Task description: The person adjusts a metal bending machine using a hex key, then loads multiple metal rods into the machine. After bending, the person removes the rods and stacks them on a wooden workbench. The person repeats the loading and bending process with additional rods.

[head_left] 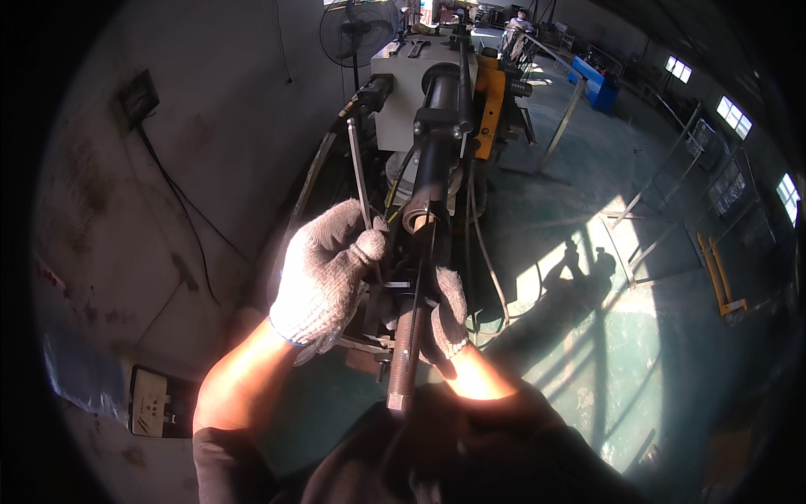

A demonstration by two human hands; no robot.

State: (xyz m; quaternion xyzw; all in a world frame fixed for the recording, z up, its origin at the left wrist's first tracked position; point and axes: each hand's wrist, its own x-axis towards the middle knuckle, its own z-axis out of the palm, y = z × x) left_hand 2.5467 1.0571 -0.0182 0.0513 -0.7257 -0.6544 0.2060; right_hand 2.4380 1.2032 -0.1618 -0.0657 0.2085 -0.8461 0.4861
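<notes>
My left hand [323, 273], in a pale knit glove, is closed round a long hex key [358, 168]. The key's long arm points up and away, and its short leg reaches toward a dark block on the machine's shaft; whether it sits in a screw I cannot tell. My right hand [447, 315], gloved too, curls round the right side of that dark block, its fingertips mostly hidden. A threaded rod [405, 357] runs from the block toward my body. Beyond the hands, a black cylinder [432, 172] leads to the grey machine housing [399, 113].
A yellow machine plate [489, 113] and hanging hoses flank the cylinder. Wrenches [417, 48] lie on the housing, with a fan [356, 32] behind. A wall stands close on my left, holding a control box [149, 403]. Metal frames and a person [516, 34] are farther right.
</notes>
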